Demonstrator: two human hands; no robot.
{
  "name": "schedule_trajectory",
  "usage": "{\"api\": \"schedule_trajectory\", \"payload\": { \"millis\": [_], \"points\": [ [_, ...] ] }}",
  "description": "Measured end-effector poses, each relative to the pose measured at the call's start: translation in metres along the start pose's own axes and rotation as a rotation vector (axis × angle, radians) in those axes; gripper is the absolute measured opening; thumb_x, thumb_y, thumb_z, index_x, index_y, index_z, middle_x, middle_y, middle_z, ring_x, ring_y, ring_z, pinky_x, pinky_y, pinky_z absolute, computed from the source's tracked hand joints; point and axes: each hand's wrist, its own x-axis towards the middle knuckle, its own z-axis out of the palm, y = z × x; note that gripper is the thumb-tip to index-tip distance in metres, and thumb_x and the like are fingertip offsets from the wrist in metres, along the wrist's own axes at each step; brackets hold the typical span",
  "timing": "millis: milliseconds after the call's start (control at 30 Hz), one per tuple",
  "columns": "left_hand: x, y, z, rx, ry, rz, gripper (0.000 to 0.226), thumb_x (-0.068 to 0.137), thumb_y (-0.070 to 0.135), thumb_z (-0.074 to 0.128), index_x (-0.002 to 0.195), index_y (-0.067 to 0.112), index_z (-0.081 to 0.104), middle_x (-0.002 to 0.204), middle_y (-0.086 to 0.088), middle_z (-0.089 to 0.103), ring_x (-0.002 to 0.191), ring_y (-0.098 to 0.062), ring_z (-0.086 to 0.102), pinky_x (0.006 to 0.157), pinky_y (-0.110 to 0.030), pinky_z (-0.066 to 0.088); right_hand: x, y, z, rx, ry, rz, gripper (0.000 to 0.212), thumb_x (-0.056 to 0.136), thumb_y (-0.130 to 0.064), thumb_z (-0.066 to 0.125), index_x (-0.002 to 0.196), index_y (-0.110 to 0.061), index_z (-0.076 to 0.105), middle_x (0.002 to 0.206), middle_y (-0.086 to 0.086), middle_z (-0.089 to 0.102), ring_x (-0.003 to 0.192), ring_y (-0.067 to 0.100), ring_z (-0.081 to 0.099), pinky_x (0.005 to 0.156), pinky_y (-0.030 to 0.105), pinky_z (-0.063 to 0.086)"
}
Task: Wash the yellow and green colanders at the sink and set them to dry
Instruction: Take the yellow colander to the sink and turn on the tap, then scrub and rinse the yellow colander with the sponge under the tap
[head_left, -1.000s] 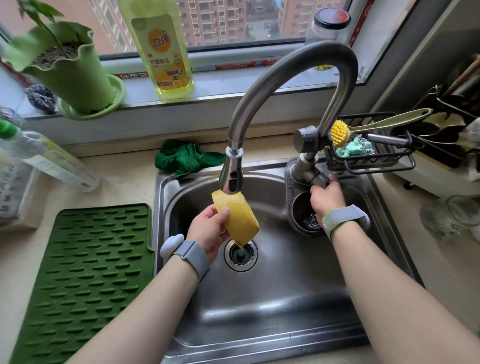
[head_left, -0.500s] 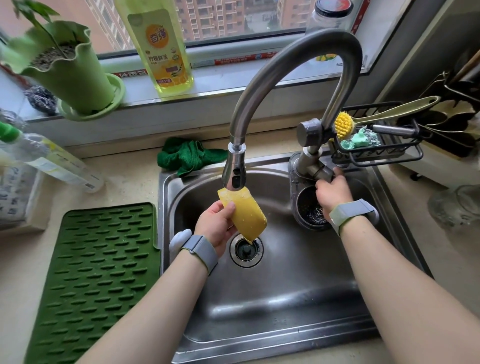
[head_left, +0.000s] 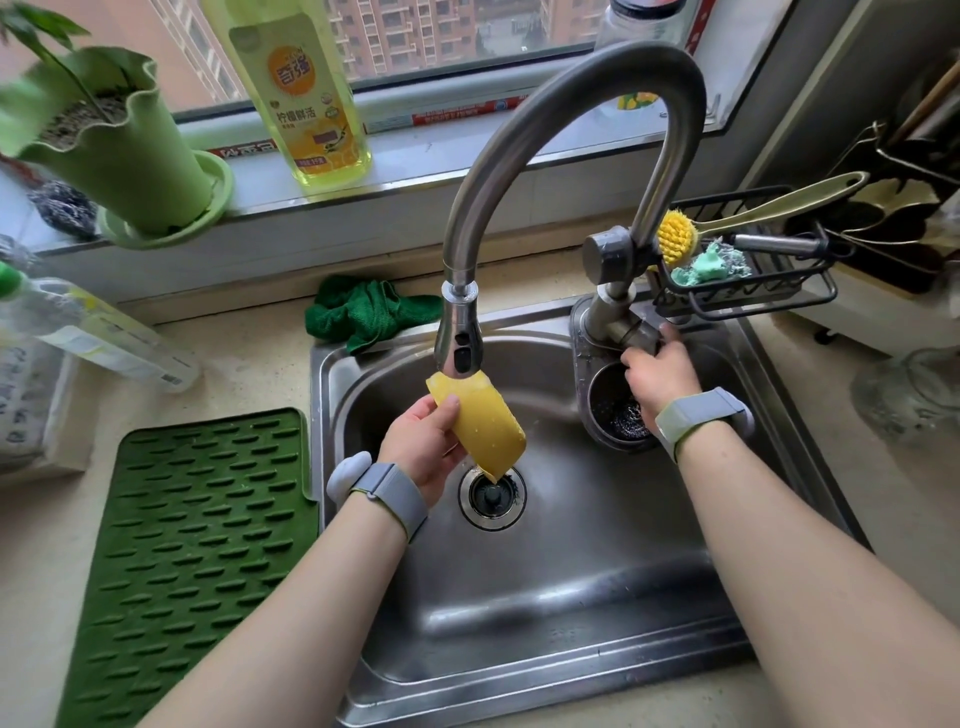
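Note:
My left hand grips a yellow colander, a curved yellow shell tilted on edge. It is held right under the spray head of the steel faucet, above the drain of the steel sink. A little water drips from its lower tip. My right hand is closed around the faucet handle at the tap's base. No green colander is in view.
A ribbed green drying mat lies left of the sink. A green cloth sits behind it. The sill holds a dish soap bottle and a plant pot. A wire caddy with a brush stands right; a steel cup holds a scourer.
Both hands have kept their places: the left one still holds the yellow colander under the spout and the right one stays on the handle. The view shifted slightly.

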Motion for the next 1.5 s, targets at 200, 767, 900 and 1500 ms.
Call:
{"api": "schedule_trajectory", "payload": {
  "millis": [200, 767, 900, 1500],
  "points": [
    [0.009, 0.006, -0.001, -0.058, 0.034, -0.011, 0.029, 0.104, 0.021, 0.045, 0.130, 0.013, 0.055, 0.097, -0.005, 0.066, 0.082, -0.017, 0.063, 0.067, -0.032, 0.050, -0.048, -0.021, -0.019, -0.049, 0.198, -0.239, 0.034, 0.089, -0.024, 0.056, 0.120, -0.012, 0.058, 0.106, 0.003, 0.065, 0.101, 0.019, 0.059, 0.088, 0.029, 0.044],
    [0.007, 0.006, -0.035, -0.294, 0.028, -0.137, 0.049, 0.107, 0.035, 0.030, 0.149, 0.010, 0.037, 0.146, -0.015, 0.049, 0.124, -0.031, 0.051, 0.105, -0.052, 0.036, -0.009, -0.113, -0.050, -0.927, 0.419, -0.303, 0.024, 0.091, -0.023, 0.054, 0.111, -0.015, 0.065, 0.118, 0.014, 0.061, 0.118, 0.036, 0.047, 0.101, 0.045, 0.030],
    [0.017, 0.016, -0.025, -0.377, 0.054, -0.122, 0.051, 0.107, 0.037, 0.028, 0.148, 0.009, 0.037, 0.149, -0.016, 0.046, 0.136, -0.032, 0.045, 0.104, -0.051, 0.037, -0.012, -0.099, -0.057, -0.629, 0.442, -0.484, 0.017, 0.092, -0.020, 0.053, 0.102, -0.014, 0.066, 0.112, 0.014, 0.063, 0.110, 0.037, 0.052, 0.091, 0.041, 0.037],
    [0.008, 0.006, -0.047, -0.526, 0.113, -0.190, 0.052, 0.109, 0.032, 0.022, 0.148, 0.001, 0.034, 0.149, -0.022, 0.044, 0.138, -0.033, 0.042, 0.115, -0.049, 0.030, -0.104, -0.062, -0.010, 0.571, 0.069, 0.069, 0.026, 0.097, -0.035, 0.046, 0.104, -0.014, 0.059, 0.095, 0.010, 0.066, 0.073, 0.026, 0.068, 0.058, 0.044, 0.058]
  ]
}}
